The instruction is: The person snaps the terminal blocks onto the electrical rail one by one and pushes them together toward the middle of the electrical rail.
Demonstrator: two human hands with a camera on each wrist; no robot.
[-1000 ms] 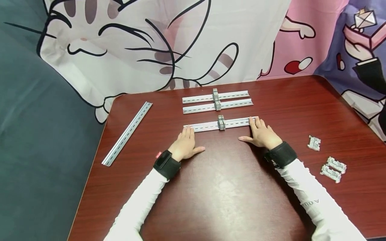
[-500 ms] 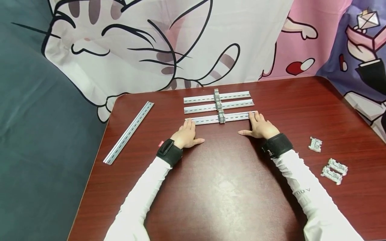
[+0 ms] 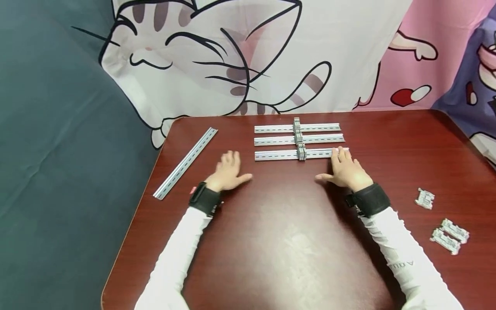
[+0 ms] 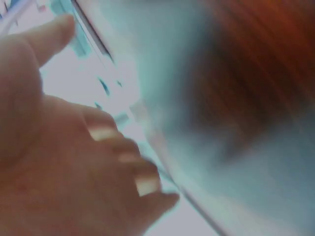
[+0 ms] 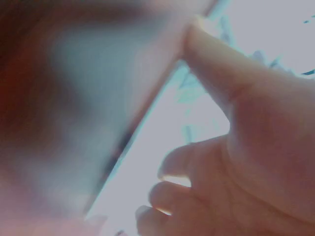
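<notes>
Three slotted metal DIN rails lie roughly parallel at the back of the table in the head view: the nearest rail, the middle rail and the far rail. Each carries small grey-green terminal blocks near its middle, lined up with the others. My right hand has its fingertips on the right end of the nearest rail, thumb spread out. Off that rail's left end, my left hand holds nothing, its fingers extended. Both wrist views are blurred; the left palm and right palm show, but no rail is recognisable.
Another DIN rail, bare of blocks, lies slanted at the table's left. On the right are three loose terminal-block pieces: one piece alone, and a pair side by side. A printed cloth hangs behind the table.
Both hands slid the nearest rail away from me, up close to the middle rail, its blocks meeting the row. My left hand then left the rail and moved left. The head view shifted.
</notes>
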